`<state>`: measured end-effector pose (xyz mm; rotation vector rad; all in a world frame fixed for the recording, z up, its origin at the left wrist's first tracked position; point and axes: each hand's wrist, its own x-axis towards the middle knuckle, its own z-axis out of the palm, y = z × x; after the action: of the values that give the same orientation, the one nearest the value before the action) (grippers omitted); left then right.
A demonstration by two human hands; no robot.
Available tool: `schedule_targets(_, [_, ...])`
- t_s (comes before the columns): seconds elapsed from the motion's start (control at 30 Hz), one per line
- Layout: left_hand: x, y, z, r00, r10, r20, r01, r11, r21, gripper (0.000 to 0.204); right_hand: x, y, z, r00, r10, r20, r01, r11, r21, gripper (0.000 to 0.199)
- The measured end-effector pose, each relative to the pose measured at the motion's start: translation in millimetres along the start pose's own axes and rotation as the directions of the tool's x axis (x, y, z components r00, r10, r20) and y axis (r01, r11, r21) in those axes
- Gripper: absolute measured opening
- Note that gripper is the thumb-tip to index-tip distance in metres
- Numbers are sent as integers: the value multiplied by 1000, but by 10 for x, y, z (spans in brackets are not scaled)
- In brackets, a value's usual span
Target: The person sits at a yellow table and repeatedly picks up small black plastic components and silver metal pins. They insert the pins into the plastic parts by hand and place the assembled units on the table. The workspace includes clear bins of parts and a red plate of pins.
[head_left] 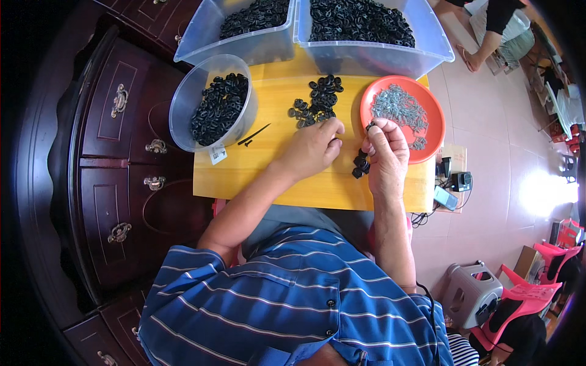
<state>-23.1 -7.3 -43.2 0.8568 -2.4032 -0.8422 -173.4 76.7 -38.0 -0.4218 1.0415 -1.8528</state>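
Observation:
My right hand [388, 160] is closed in a pinch on a small black plastic part [370, 125] beside the red plate. Several more black parts [360, 163] sit in a cluster below its fingertips, against the hand; how they are joined I cannot make out. Curled above the table, my left hand [312, 147] has thumb and forefinger drawn close together. Anything between them is too small or hidden to tell. Just beyond it lies a loose pile of black oval parts [320, 97]. The round red plate [367, 110] holds many small silvery metal pieces [400, 107].
On the yellow table [274, 183] stand a round clear tub [247, 113] and two large clear bins [287, 55] [366, 53], all with black parts. A thin black stick [255, 133] lies by the tub. Dark wooden drawers [104, 195] line the left. Another person [491, 36] sits far right.

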Motion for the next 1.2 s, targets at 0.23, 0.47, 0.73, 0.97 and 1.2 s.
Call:
schedule_targets(0.23, [31,127,-118,972,-218,90,213,652,-727,13,-6,28,-2,1000,14,-1,-14,1000,4,11])
schedule_targets(0.47, [-5,393,182,992,-74,-98,-1,791,-611,14,50,62,-78,994,108,16,-108,956,273,13])
schedule_targets(0.73, [-88,479,395,991,65,-116,-111,886,-449,18,68,43,-103,987,154,36,-155,893,423,15])
schedule_targets(0.97, [-67,522,238,997,70,38,-41,863,-504,24,82,57,-140,979,199,50,-200,869,453,17])
schedule_targets(1.2, [-42,489,181,990,30,139,41,875,-483,22,57,8,-100,972,232,29,-223,881,417,17])
